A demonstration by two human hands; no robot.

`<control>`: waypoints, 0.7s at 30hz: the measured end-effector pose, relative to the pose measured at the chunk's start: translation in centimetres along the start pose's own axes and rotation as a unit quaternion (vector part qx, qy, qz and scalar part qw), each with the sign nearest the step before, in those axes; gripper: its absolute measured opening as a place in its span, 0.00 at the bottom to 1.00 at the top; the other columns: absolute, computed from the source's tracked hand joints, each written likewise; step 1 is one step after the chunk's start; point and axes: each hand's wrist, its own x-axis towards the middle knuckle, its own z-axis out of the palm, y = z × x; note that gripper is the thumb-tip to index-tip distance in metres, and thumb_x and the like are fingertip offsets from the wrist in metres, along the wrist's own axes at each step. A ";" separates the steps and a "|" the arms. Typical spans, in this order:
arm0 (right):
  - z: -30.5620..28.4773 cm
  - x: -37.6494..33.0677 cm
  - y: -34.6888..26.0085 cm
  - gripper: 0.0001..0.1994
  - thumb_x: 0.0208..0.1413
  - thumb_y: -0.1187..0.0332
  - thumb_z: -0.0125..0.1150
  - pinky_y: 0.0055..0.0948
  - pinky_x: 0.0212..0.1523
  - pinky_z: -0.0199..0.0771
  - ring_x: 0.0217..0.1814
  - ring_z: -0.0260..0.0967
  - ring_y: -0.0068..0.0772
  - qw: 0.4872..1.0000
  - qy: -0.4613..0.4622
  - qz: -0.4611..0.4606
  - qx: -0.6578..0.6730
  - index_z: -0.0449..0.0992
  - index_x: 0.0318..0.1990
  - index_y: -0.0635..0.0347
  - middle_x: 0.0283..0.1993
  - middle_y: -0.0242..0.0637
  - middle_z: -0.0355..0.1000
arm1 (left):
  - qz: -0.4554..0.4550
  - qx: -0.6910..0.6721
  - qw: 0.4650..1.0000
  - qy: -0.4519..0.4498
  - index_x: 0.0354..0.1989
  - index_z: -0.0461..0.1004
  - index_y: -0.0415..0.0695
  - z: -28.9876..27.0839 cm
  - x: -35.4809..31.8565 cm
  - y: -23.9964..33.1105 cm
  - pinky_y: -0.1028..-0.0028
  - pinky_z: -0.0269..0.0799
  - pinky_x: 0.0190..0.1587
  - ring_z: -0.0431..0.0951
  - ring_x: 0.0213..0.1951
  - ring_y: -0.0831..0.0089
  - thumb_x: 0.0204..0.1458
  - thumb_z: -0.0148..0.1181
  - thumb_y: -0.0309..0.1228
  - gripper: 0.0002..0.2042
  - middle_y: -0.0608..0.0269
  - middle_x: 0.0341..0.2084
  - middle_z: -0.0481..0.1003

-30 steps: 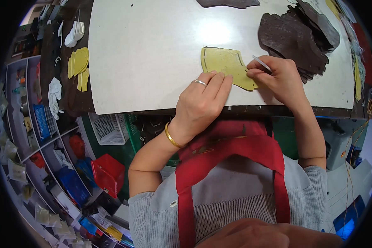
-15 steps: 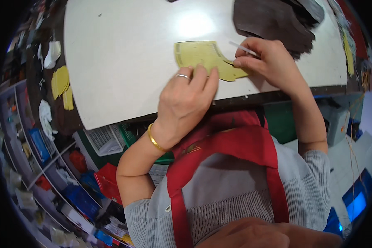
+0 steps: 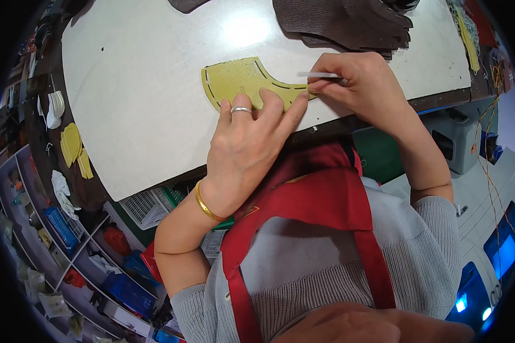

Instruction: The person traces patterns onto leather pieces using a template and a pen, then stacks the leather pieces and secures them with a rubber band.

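A curved yellow pattern piece [image 3: 234, 78] with dark dashes along its edges lies on the white tabletop [image 3: 137, 114]. My left hand [image 3: 249, 128] presses down on its near edge with the fingers spread; a ring and a gold bangle are on that hand and wrist. At the narrow right end of the piece, my right hand [image 3: 352, 80] pinches a slim whitish pen [image 3: 317, 75]. The pen slants leftward out of the fingers; its writing tip is hidden by them. I cannot tell whether something lies under the pattern piece.
Dark brown leather pieces [image 3: 343, 26] are stacked at the far right, and another dark piece [image 3: 187, 4] is at the far edge. More yellow patterns [image 3: 71, 144] and a white glove [image 3: 63, 191] lie left of the board. Shelves with bins [image 3: 111, 286] stand lower left.
The view has shifted, so the table things appear moved left. My left hand has slid along the pattern, its index finger now close to my right hand. The pen lies flatter.
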 end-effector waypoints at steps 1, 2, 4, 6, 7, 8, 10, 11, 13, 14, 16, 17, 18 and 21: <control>0.0 0.0 0.0 0.08 0.51 0.65 0.70 0.42 0.34 0.77 0.32 0.78 0.48 1.000 -0.005 -0.014 -0.006 0.80 0.35 0.58 0.29 0.41 0.78 | 0.000 0.000 1.000 0.000 0.63 0.75 0.69 0.0 0.0 0.0 0.76 0.75 0.28 0.70 0.31 0.70 0.48 0.61 0.29 0.30 0.71 0.39 0.70; -0.3 0.0 0.0 0.08 0.51 0.65 0.70 0.42 0.34 0.77 0.32 0.78 0.48 1.000 -0.005 -0.014 -0.006 0.80 0.35 0.58 0.29 0.41 0.78 | 0.000 -0.001 1.000 -0.002 0.63 0.74 0.69 0.0 0.1 0.0 0.76 0.74 0.27 0.69 0.30 0.70 0.48 0.61 0.29 0.30 0.70 0.39 0.70; -0.9 -0.2 -0.2 0.06 0.58 0.71 0.66 0.30 0.37 0.77 0.35 0.80 0.37 0.996 -0.067 -0.025 -0.059 0.81 0.41 0.62 0.33 0.38 0.80 | 0.000 -0.002 1.000 -0.004 0.63 0.74 0.70 -0.1 0.1 -0.1 0.76 0.74 0.26 0.68 0.29 0.70 0.49 0.61 0.29 0.30 0.70 0.38 0.69; -1.2 -0.3 0.4 0.06 0.60 0.71 0.63 0.29 0.37 0.76 0.35 0.79 0.37 0.999 -0.023 -0.021 0.006 0.81 0.40 0.63 0.34 0.39 0.80 | -0.002 -0.014 1.000 0.001 0.63 0.74 0.70 -0.1 0.2 -0.2 0.76 0.73 0.26 0.67 0.28 0.69 0.49 0.61 0.30 0.30 0.69 0.37 0.69; -1.5 -0.4 0.6 0.06 0.63 0.71 0.60 0.29 0.38 0.76 0.35 0.79 0.37 0.997 0.019 -0.017 0.071 0.80 0.39 0.65 0.35 0.41 0.79 | -0.003 -0.014 1.000 0.002 0.63 0.74 0.70 -0.1 0.2 -0.1 0.76 0.73 0.26 0.67 0.28 0.69 0.49 0.61 0.30 0.30 0.69 0.37 0.69; -1.7 -0.2 0.8 0.06 0.63 0.71 0.60 0.29 0.38 0.76 0.35 0.79 0.37 0.997 0.019 -0.018 0.069 0.80 0.39 0.65 0.35 0.41 0.79 | -0.004 -0.014 1.000 0.006 0.63 0.74 0.70 -0.1 0.2 -0.1 0.76 0.73 0.26 0.67 0.28 0.69 0.49 0.61 0.30 0.30 0.69 0.37 0.69; -2.3 0.3 0.9 0.10 0.68 0.71 0.53 0.30 0.39 0.75 0.35 0.76 0.36 0.979 0.143 -0.144 -0.009 0.78 0.37 0.68 0.37 0.43 0.78 | -0.008 -0.012 1.000 0.009 0.63 0.74 0.70 -0.1 0.1 0.0 0.76 0.73 0.25 0.67 0.28 0.69 0.49 0.61 0.30 0.29 0.69 0.37 0.69; -2.6 0.4 0.4 0.14 0.70 0.68 0.51 0.29 0.37 0.74 0.33 0.75 0.35 0.983 0.104 -0.144 -0.035 0.77 0.36 0.70 0.36 0.43 0.77 | -0.011 -0.021 1.000 0.000 0.63 0.74 0.70 -0.2 0.1 0.0 0.76 0.74 0.26 0.68 0.28 0.68 0.49 0.61 0.29 0.30 0.68 0.38 0.69; -1.8 0.3 -0.5 0.14 0.70 0.68 0.52 0.28 0.36 0.74 0.33 0.75 0.35 0.990 0.059 -0.127 0.032 0.77 0.36 0.70 0.36 0.43 0.77 | -0.017 -0.029 0.999 -0.006 0.63 0.74 0.70 -0.3 0.0 0.2 0.75 0.74 0.27 0.68 0.29 0.68 0.49 0.61 0.29 0.30 0.68 0.38 0.69; -0.8 0.7 -0.7 0.14 0.70 0.66 0.54 0.28 0.35 0.74 0.32 0.75 0.36 0.988 0.043 -0.127 0.074 0.77 0.36 0.68 0.35 0.42 0.77 | -0.016 -0.048 0.999 -0.015 0.64 0.73 0.66 -0.2 -0.1 0.4 0.66 0.77 0.36 0.70 0.32 0.64 0.51 0.59 0.30 0.28 0.64 0.40 0.70; 0.9 1.9 -1.2 0.14 0.70 0.64 0.56 0.28 0.34 0.74 0.31 0.75 0.37 0.984 0.025 -0.131 0.115 0.77 0.36 0.67 0.34 0.42 0.77 | -0.018 -0.066 0.997 -0.023 0.65 0.71 0.62 0.0 -0.3 0.5 0.57 0.79 0.45 0.72 0.36 0.60 0.54 0.57 0.31 0.26 0.60 0.42 0.70; 1.4 2.5 -1.5 0.13 0.69 0.64 0.57 0.29 0.34 0.75 0.30 0.75 0.39 0.988 0.012 -0.140 0.059 0.78 0.36 0.66 0.33 0.42 0.77 | -0.016 -0.066 0.997 -0.025 0.64 0.72 0.61 0.1 -0.5 0.4 0.57 0.79 0.45 0.72 0.36 0.60 0.54 0.57 0.31 0.25 0.60 0.42 0.70; 1.8 2.8 -1.6 0.12 0.68 0.64 0.58 0.30 0.34 0.76 0.30 0.76 0.41 0.989 -0.001 -0.147 0.001 0.79 0.37 0.65 0.32 0.41 0.77 | -0.014 -0.068 0.997 -0.026 0.62 0.72 0.61 0.3 -0.6 0.4 0.57 0.79 0.45 0.73 0.36 0.60 0.54 0.57 0.32 0.24 0.60 0.41 0.70; 2.0 2.2 -1.5 0.08 0.65 0.63 0.60 0.37 0.27 0.74 0.26 0.75 0.41 0.982 0.035 -0.173 -0.066 0.77 0.39 0.56 0.30 0.35 0.75 | -0.019 -0.071 0.997 -0.032 0.60 0.73 0.60 0.4 -0.6 0.3 0.57 0.78 0.46 0.73 0.36 0.61 0.54 0.57 0.32 0.22 0.61 0.41 0.70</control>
